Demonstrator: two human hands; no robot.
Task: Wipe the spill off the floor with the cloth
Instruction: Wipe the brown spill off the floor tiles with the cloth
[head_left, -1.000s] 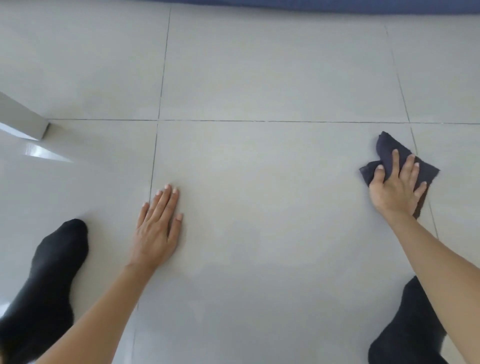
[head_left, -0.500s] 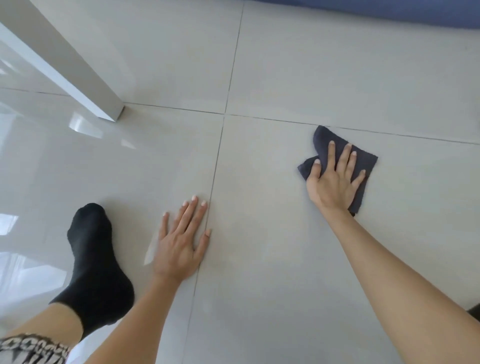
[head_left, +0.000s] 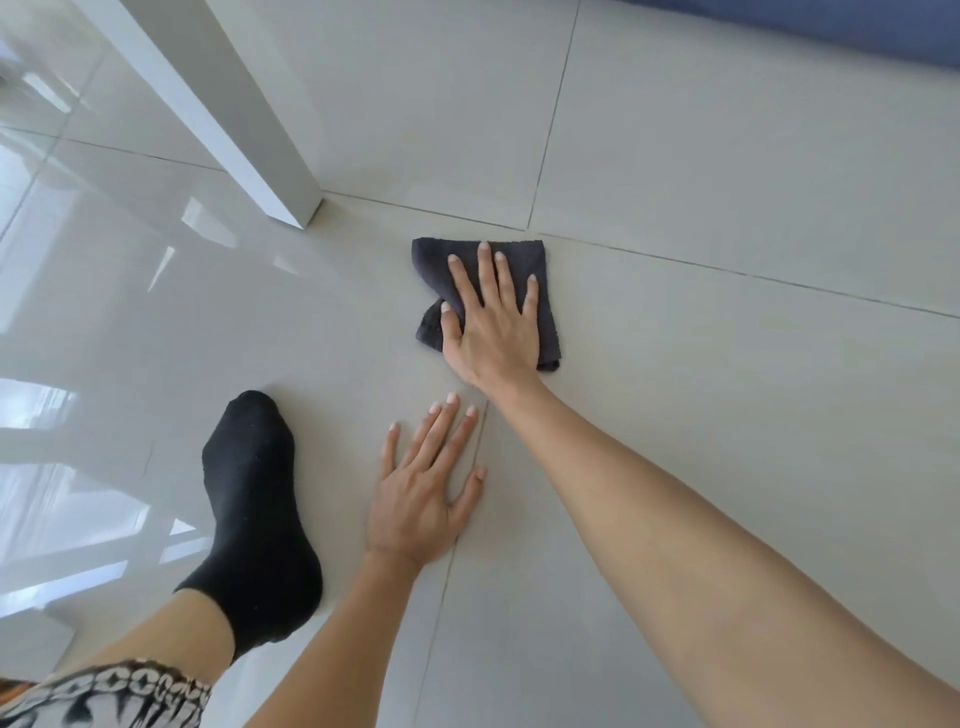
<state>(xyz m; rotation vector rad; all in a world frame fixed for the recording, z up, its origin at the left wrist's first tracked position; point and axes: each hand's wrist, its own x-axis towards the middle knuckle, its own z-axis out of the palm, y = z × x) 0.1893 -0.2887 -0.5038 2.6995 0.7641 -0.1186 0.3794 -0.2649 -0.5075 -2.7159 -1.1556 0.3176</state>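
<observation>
Now: right hand (head_left: 491, 322) flat, fingers spread, pressing dark cloth (head_left: 545, 291) on floor (head_left: 727, 415) nr white leg (head_left: 234, 114). Left hand (head_left: 421, 488) splayed, empty, bracing. Cloth soft, light, prob bunches; press w/ palm centre.

Glossy tiled floor (head_left: 727, 156), matt (fuzzy) dark cloth (head_left: 431, 260)

Your dark grey cloth (head_left: 540, 291) lies crumpled flat on pale tiled floor (head_left: 727, 415), approx. at grout crossing; no spill visible.
</observation>
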